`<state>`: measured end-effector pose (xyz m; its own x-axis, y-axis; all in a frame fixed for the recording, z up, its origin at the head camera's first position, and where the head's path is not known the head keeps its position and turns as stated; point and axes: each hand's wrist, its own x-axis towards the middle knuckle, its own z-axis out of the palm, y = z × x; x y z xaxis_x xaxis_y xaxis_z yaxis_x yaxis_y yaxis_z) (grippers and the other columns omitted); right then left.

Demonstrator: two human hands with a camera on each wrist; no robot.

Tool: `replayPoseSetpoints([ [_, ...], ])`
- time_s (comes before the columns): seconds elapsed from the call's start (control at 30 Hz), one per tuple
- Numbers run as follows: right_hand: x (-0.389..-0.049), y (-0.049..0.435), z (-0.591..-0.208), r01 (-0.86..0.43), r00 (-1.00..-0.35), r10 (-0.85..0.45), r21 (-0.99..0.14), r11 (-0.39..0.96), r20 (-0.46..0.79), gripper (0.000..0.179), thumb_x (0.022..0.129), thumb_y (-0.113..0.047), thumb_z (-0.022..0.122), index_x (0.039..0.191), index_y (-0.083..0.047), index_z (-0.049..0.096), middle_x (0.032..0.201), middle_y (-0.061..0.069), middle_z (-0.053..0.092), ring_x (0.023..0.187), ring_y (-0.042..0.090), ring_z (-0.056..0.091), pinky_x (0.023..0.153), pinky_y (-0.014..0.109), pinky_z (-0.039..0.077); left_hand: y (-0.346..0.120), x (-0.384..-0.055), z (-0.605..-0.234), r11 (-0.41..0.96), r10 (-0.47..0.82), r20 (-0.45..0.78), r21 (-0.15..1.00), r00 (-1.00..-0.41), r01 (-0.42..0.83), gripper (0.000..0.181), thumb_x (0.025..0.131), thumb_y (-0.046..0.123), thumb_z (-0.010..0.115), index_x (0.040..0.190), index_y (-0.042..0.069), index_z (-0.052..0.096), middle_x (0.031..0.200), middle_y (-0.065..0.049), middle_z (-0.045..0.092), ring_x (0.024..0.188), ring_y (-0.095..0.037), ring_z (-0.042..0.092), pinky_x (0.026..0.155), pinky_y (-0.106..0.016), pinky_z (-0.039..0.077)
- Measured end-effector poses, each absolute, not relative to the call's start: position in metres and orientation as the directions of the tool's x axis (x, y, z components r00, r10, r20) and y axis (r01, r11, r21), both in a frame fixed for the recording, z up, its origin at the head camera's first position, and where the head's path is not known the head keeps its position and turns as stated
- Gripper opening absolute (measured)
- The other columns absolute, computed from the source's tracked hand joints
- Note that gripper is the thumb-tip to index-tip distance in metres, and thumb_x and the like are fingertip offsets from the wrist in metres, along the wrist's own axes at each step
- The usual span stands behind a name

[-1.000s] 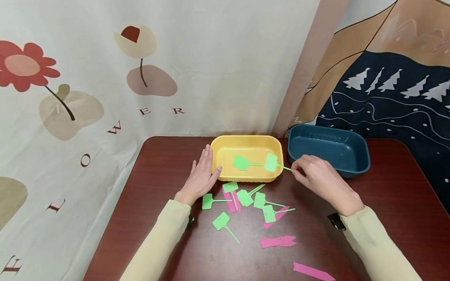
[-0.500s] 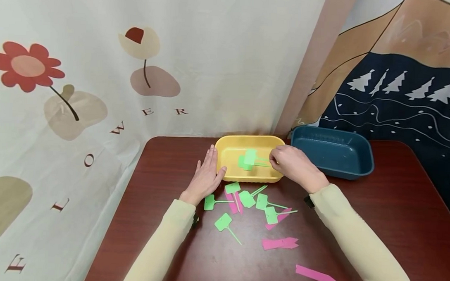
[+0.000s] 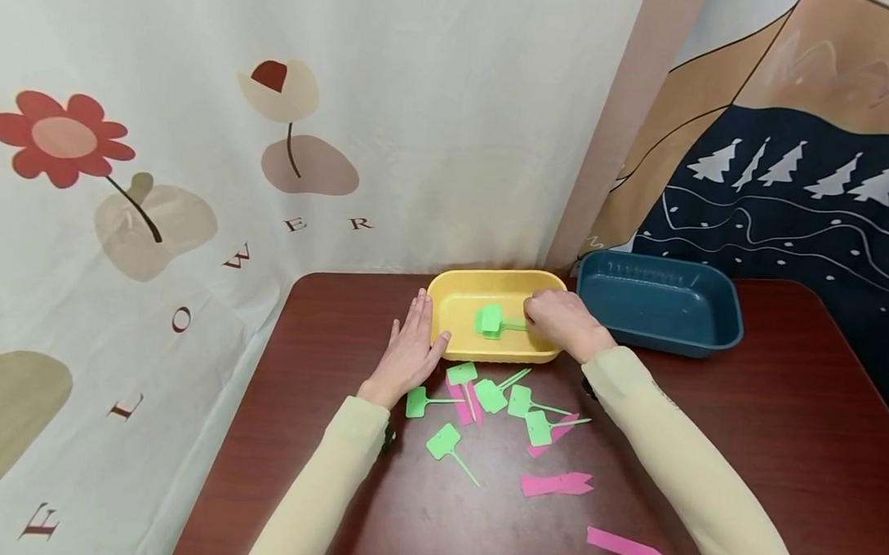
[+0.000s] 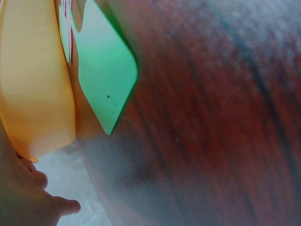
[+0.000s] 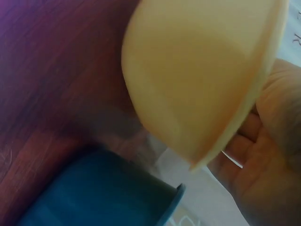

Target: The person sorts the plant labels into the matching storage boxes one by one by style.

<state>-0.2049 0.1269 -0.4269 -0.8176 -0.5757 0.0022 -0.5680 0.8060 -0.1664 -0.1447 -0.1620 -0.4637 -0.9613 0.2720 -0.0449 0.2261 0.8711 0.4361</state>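
In the head view a yellow basin (image 3: 453, 343) stands at the back of the table, with several green T-shaped plant labels (image 3: 491, 321) stacked inside it. My right hand (image 3: 561, 321) reaches over the basin's right rim and pinches the thin stem of the top label; the fingertips are hidden there. In the right wrist view the curled fingers (image 5: 237, 141) show behind the basin's rim. Straight fingers of my left hand (image 3: 408, 350) rest against the basin's left side. More green plant labels (image 3: 444, 441) and pink pointed plant labels (image 3: 555, 484) lie loose in front of the basin.
To the right of the yellow basin, close beside it, stands a dark blue basin (image 3: 660, 305). One pink label (image 3: 629, 547) lies nearest the front of the brown table (image 3: 778, 403). Printed curtains (image 3: 450, 131) hang behind the table.
My right hand has moved left from outside the yellow basin to over its right end, bringing the green plant label down onto the others inside. My left hand stays against the basin.
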Motion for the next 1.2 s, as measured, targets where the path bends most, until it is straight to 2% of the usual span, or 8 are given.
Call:
replayPoseSetpoints([
  [0.23,-0.206,0.120,-0.431,-0.580,-0.812,-0.584,-0.131,0.804,0.009,0.026,0.094,-0.004,0.062,0.069,-0.010,0.062,0.063,0.004,0.051,0.059,0.025,0.050,0.058,0.037,0.042,-0.160,-0.146,-0.466,0.879,0.267,-0.039,0.419,-0.963,0.227,0.079,0.110,0.051,0.032,0.165,0.005,-0.003,0.174,-0.007,-0.008,0.159,-0.023,-0.003,0.122,-0.063,0.008],
  [0.43,-0.206,0.121,-0.431,-0.562,-0.824,-0.566,-0.092,0.822,-0.020,0.023,0.096,-0.007,0.062,0.073,-0.009,0.067,0.064,0.004,0.052,0.060,0.025,0.051,0.059,0.039,0.044,-0.158,-0.147,-0.467,0.876,0.273,-0.034,0.422,-0.961,0.234,0.079,0.110,0.051,0.032,0.165,0.005,-0.002,0.174,-0.006,-0.009,0.159,-0.023,-0.003,0.122,-0.064,0.007],
  [0.6,-0.199,0.124,-0.425,-0.524,-0.850,-0.526,-0.135,0.841,0.022,0.013,0.097,-0.018,0.071,0.091,-0.007,0.074,0.079,0.006,0.063,0.069,0.025,0.058,0.064,0.041,0.051,-0.159,-0.147,-0.468,0.863,0.284,-0.021,0.441,-0.959,0.246,0.079,0.110,0.049,0.032,0.165,0.003,-0.002,0.174,-0.009,-0.007,0.160,-0.027,-0.002,0.123,-0.063,0.006],
  [0.7,-0.191,0.126,-0.420,-0.521,-0.853,-0.513,-0.182,0.834,0.093,0.027,0.096,-0.028,0.076,0.108,-0.005,0.074,0.097,0.010,0.069,0.081,0.026,0.064,0.071,0.042,0.057,-0.161,-0.147,-0.468,0.864,0.282,-0.008,0.437,-0.959,0.250,0.079,0.110,0.048,0.033,0.165,0.002,0.000,0.174,-0.010,-0.006,0.160,-0.030,0.000,0.123,-0.063,0.007],
  [0.8,-0.179,0.128,-0.415,-0.528,-0.849,-0.502,-0.224,0.819,0.165,0.038,0.094,-0.034,0.077,0.118,-0.004,0.071,0.110,0.013,0.069,0.090,0.028,0.065,0.076,0.044,0.058,-0.161,-0.147,-0.468,0.867,0.282,-0.002,0.429,-0.959,0.254,0.078,0.111,0.047,0.033,0.165,0.001,0.002,0.174,-0.011,-0.006,0.159,-0.031,0.001,0.122,-0.064,0.007],
  [0.97,-0.156,0.135,-0.406,-0.535,-0.843,-0.487,-0.261,0.804,0.230,0.044,0.095,-0.039,0.075,0.123,-0.006,0.068,0.112,0.011,0.067,0.089,0.026,0.064,0.077,0.043,0.057,-0.162,-0.146,-0.467,0.873,0.283,-0.001,0.415,-0.959,0.257,0.078,0.111,0.047,0.034,0.165,0.000,0.003,0.174,-0.011,-0.004,0.159,-0.030,0.000,0.121,-0.066,0.007],
  [1.2,-0.131,0.148,-0.398,-0.488,-0.871,-0.460,-0.404,0.774,0.171,0.055,0.094,-0.041,0.076,0.135,-0.008,0.063,0.121,0.011,0.066,0.099,0.027,0.063,0.088,0.048,0.055,-0.161,-0.147,-0.466,0.874,0.283,0.014,0.408,-0.959,0.264,0.078,0.111,0.046,0.036,0.165,-0.001,0.005,0.173,-0.015,0.000,0.159,-0.032,0.003,0.121,-0.068,0.008],
])
